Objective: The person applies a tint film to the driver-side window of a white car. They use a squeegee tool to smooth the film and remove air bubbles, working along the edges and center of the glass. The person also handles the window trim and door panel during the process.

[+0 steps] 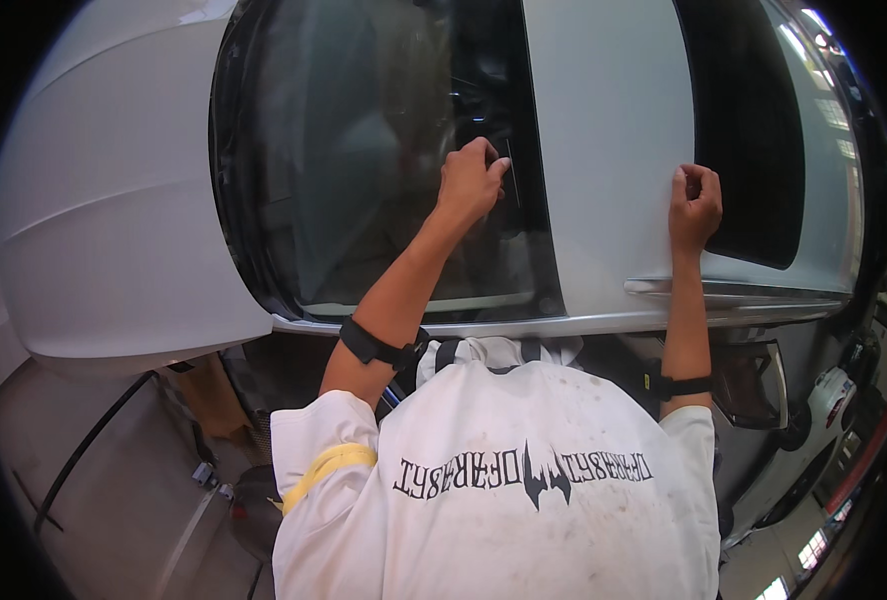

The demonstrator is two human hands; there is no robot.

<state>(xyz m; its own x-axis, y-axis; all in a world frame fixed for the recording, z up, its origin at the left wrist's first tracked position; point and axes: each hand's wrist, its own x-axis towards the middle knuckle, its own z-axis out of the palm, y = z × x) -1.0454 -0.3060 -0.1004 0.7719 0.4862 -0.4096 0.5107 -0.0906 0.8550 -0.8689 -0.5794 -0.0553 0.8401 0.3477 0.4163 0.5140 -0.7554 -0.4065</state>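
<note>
My left hand [476, 180] is over the upper part of a car's dark windshield [364, 150], near the black band along its roof edge. Its fingers are curled in with the thumb close against them, and whatever may be between them is too small to make out. Farther right, my right hand [697, 205] sits at the border between the silver-white roof [614, 150] and a dark glass roof panel [754, 130]. That hand is closed too, its fingers bent toward the thumb. Anything in its grip is hidden.
The car's pale hood [114, 220] spreads to the left. Close to my body runs a roof rail [744, 293]. At the lower left is an open car door [114, 450]. Another white car [814, 440] stands at the lower right. Both my arms wear black bands.
</note>
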